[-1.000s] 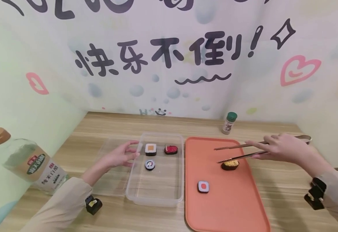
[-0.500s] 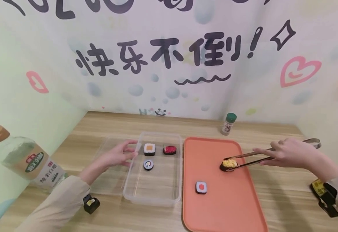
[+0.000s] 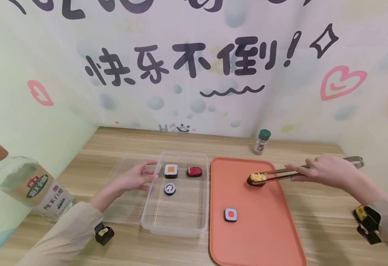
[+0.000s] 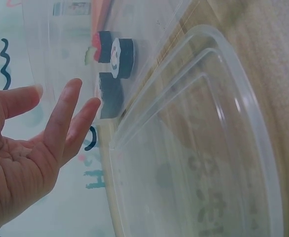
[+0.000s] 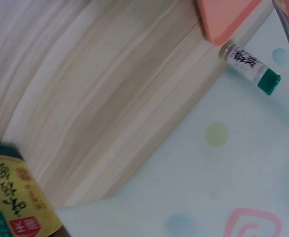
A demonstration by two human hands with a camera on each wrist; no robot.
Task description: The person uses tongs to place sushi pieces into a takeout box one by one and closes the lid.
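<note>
- Behind everything hung one pale backdrop (image 3: 187,111), printed with a full row of four black characters and one exclamation mark, a cut-off row above it, and one pink outline at either side.
- Below it stood one wood-grain table (image 3: 134,140).
- Two hands were at work, each below one beige sleeve.
- One left hand (image 3: 135,181) reached to the far left rim of one clear box (image 3: 174,229); its fingers were spread apart, and whether they touched the rim could not be told.
- Under that hand lay one clear lid (image 3: 127,212), flat beside the box.
- Three sushi pieces sat inside the box: one square with an orange centre (image 3: 170,170), one red-topped (image 3: 195,171), one round (image 3: 169,188).
- One right hand (image 3: 335,171) had its fingers clamped on one pair of metal tongs (image 3: 277,171).
- Two more pieces were at one orange tray (image 3: 257,240), right of the box: one red-centred piece (image 3: 230,214) lying on it, and one yellow-topped piece (image 3: 258,178) between the tong tips; whether that one touched the tray could not be told.
- Three seasoning containers: one large bottle (image 3: 41,188) at the left, one green-capped shaker (image 3: 262,142) beyond the tray, and one yellow-labelled jar (image 5: 18,197), cut off in the right wrist view.
</note>
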